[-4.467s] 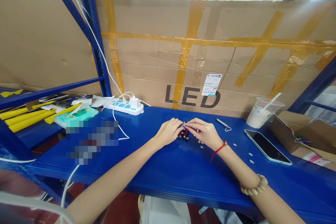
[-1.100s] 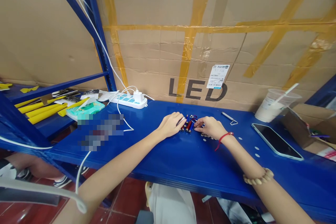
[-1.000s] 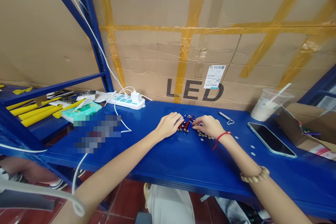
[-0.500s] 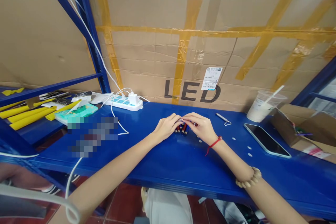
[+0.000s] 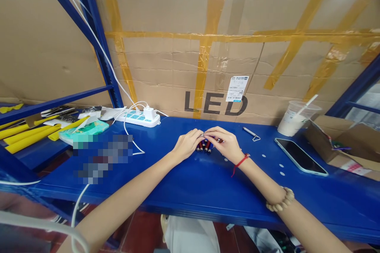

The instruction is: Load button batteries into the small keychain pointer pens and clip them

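Note:
My left hand (image 5: 189,144) and my right hand (image 5: 225,142) meet over the blue table, thumbs and fingers closed in a pinch. Between the fingertips is a tiny item, too small to make out. A dark red shiny bit shows among the fingers of my right hand; I cannot tell what it belongs to. Just beneath and between the hands lies a bunch of slim red and blue sticks (image 5: 201,148) with metallic ends, partly hidden by the fingers. Right of the hands, small whitish discs (image 5: 264,155) are scattered on the table (image 5: 190,189).
A silvery clip-like piece (image 5: 251,133) lies behind my right hand. Farther right are a phone (image 5: 299,156), a plastic cup (image 5: 292,123) with a straw and an open cardboard box (image 5: 341,160). At left stand a white power strip (image 5: 139,117), cables and yellow strips (image 5: 32,134). Cardboard (image 5: 166,63) walls the back.
The camera view has shifted slightly. Both hands stay pinched together over the sticks, with only a slight change of the fingers.

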Tool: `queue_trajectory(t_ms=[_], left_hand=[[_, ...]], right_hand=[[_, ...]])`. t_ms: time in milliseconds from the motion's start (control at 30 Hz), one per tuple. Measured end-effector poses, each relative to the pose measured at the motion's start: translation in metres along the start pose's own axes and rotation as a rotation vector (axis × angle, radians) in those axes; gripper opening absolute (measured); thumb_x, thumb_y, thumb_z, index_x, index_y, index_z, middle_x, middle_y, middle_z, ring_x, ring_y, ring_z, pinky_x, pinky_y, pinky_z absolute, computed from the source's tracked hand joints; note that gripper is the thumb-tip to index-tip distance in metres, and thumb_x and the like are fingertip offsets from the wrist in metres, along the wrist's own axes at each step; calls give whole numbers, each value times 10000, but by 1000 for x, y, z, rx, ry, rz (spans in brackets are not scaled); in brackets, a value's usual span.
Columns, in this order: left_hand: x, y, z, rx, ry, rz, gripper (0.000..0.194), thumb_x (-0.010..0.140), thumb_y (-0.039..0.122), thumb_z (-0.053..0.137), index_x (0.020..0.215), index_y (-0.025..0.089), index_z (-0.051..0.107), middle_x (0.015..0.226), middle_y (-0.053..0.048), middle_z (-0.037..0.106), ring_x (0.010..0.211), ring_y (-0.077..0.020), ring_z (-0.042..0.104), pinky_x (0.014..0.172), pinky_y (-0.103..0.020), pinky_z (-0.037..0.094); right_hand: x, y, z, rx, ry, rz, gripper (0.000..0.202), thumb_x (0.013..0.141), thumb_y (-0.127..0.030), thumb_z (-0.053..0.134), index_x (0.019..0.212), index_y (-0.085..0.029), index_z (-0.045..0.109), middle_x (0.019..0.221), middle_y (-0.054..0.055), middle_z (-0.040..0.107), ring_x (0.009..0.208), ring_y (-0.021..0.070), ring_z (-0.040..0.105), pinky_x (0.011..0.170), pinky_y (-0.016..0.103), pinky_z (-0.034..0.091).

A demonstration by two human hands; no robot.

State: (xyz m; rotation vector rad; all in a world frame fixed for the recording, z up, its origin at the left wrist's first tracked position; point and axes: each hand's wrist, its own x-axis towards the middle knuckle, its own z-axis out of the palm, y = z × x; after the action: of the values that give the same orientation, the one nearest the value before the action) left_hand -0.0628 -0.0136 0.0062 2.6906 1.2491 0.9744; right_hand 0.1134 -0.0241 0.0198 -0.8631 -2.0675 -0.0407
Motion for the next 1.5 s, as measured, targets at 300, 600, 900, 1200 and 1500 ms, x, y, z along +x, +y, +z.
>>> queue_trajectory(t_ms=[300,600,900,1200,1500], left_hand=[[2,1,-2,-1,6,-41,248,938,331,273,949,231,500,927,7,588,893,-120,558,746,-216,437],[2,-4,-2,-45,93,-140,230,933,309,276,987,230,485,1004,-11,595,962,-139,547,783,-242,442],[2,2,-2,-53,53,-114,184,925,273,312,978,214,478,1005,-12,602,955,-140,567,804,-253,448],[0,0,1,-38,35,-102,204,928,298,303,990,217,479,1016,-10,599,957,-140,575,793,-243,455],[-1,1,0,-19,16,-95,223,930,315,285,1023,223,466,1018,-6,593,938,-141,573,754,-242,455]], right_hand=[[4,-3,-11,-109,-61,43,316,884,-385,423,819,-210,677,971,32,650,602,82,583,559,195,455],[7,28,-35,-427,-133,356,264,836,-397,483,784,-236,685,821,-13,695,652,128,612,535,219,386],[4,31,-33,-443,-514,330,153,771,-390,583,738,-298,700,783,-46,707,739,157,635,510,218,345],[6,23,-39,-380,-699,435,193,698,-457,631,690,-280,706,718,-22,705,719,177,649,527,222,390],[6,24,-36,-385,-719,424,135,712,-393,629,690,-281,701,758,-34,706,739,167,643,514,216,365]])
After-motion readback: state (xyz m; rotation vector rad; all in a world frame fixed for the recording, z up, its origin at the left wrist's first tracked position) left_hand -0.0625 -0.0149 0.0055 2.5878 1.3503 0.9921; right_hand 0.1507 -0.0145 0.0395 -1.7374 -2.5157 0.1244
